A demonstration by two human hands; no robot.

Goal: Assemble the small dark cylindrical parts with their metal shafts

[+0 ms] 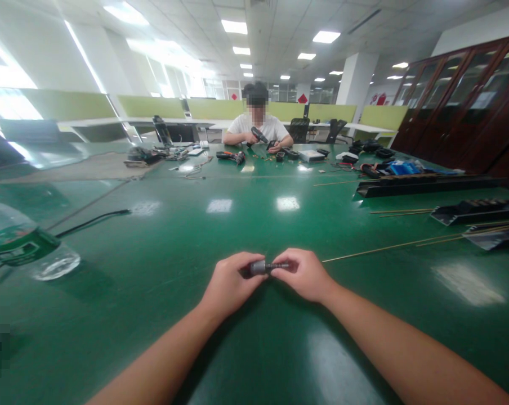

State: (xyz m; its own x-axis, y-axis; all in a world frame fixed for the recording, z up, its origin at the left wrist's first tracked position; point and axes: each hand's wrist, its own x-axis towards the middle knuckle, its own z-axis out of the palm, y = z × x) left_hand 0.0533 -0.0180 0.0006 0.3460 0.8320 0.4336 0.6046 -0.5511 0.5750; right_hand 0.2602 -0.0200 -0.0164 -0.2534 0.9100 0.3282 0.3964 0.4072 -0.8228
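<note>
Just above the green table, my two hands meet in the middle of the view. My left hand [228,279] is closed round a short grey cylindrical piece [258,267]; the palm hides its left end. From the cylinder's right side a thin dark ribbed shaft [275,266] runs into the fingers of my right hand [304,274], pinched on it. Whether cylinder and shaft are one part or two pieces touching, I cannot tell. A thin brass-coloured rod [364,250] lies on the table beyond my right hand.
A clear bottle with a green label [24,244] is at left, near a black cable [94,222]. Black channel-shaped pieces [423,184] and thin rods lie at right. Across the green table [187,225], a co-worker [258,126] holds a power drill [258,135] among tools and parts.
</note>
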